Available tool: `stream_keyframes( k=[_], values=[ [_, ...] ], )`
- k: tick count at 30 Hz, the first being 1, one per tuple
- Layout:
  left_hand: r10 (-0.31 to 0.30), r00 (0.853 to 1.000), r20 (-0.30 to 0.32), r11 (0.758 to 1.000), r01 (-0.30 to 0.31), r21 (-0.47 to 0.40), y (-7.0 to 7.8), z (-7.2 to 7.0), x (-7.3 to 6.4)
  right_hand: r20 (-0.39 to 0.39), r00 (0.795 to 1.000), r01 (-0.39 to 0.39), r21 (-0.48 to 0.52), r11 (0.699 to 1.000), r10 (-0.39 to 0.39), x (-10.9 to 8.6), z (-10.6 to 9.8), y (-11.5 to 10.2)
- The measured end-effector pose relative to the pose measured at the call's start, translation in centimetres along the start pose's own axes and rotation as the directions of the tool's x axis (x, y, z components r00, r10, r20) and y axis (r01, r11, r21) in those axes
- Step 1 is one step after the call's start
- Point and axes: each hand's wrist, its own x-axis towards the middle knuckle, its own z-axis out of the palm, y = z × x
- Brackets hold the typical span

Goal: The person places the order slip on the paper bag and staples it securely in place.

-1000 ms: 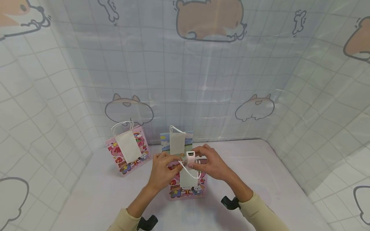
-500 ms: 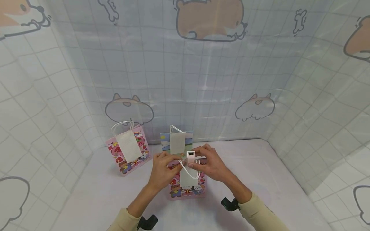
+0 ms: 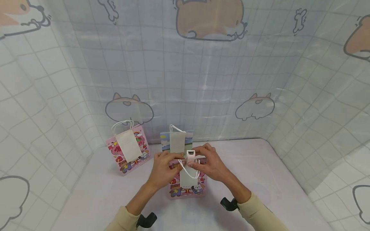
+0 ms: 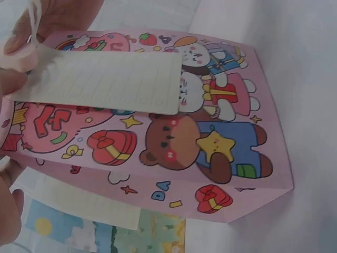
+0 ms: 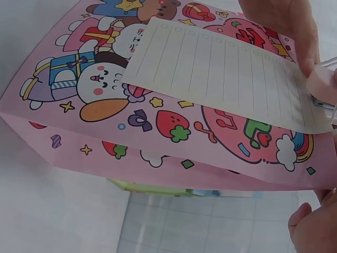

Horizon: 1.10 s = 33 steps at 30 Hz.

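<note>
A pink paper gift bag [image 3: 174, 191] with cartoon animals stands before me, its white rope handle [image 3: 189, 175] hanging over the front. Against its upper front lies a lined cream note sheet [image 5: 221, 68]. My left hand [image 3: 163, 170] pinches the bag's top edge near the handle. Between thumb and fingers, my right hand [image 3: 211, 164] grips a small pale pink stapler [image 3: 190, 156] at the sheet's upper end. In the right wrist view, a bit of metal shows beneath the stapler. Fingertips partly cover the bag's rim.
Another pink bag [image 3: 119, 165] with a cream sheet on its front leans at the back left. Behind my hands is a landscape-print bag [image 3: 189, 139], also bearing a sheet. A tile-patterned curtain [image 3: 219, 112] borders the white table [image 3: 240, 154] at the back and sides.
Both hands keep their holds on the bag and the stapler with barely any movement. The bags stay in place.
</note>
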Motion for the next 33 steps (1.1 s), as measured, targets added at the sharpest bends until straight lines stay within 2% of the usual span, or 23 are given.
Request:
stream_keyframes(
  k=[4,12,22,29,33],
  values=[
    [0.03,0.999,0.032,1.0,-0.03,0.007,-0.1,-0.3,0.1,0.007,1.0,0.01,0.008,1.0,-0.01,0.0,0.0,0.1],
    [0.079,0.996,0.051,0.997,-0.08,0.008,0.2,-0.7,0.6,0.0,1.0,0.024,-0.015,1.0,-0.024,-0.1,0.0,0.2],
    [0.065,0.997,0.051,0.997,-0.067,0.031,0.5,-0.7,0.9,0.004,1.0,0.024,-0.012,1.0,-0.024,-0.3,0.0,0.1],
    [0.059,0.997,0.049,0.996,-0.062,0.06,0.8,-0.6,1.0,-0.003,0.998,0.067,-0.03,0.997,-0.067,-0.3,0.1,0.1],
    [0.075,0.996,0.043,0.996,-0.077,0.036,0.8,-0.3,1.0,-0.006,0.995,0.096,-0.052,0.994,-0.097,-0.3,0.1,0.2]
  ],
)
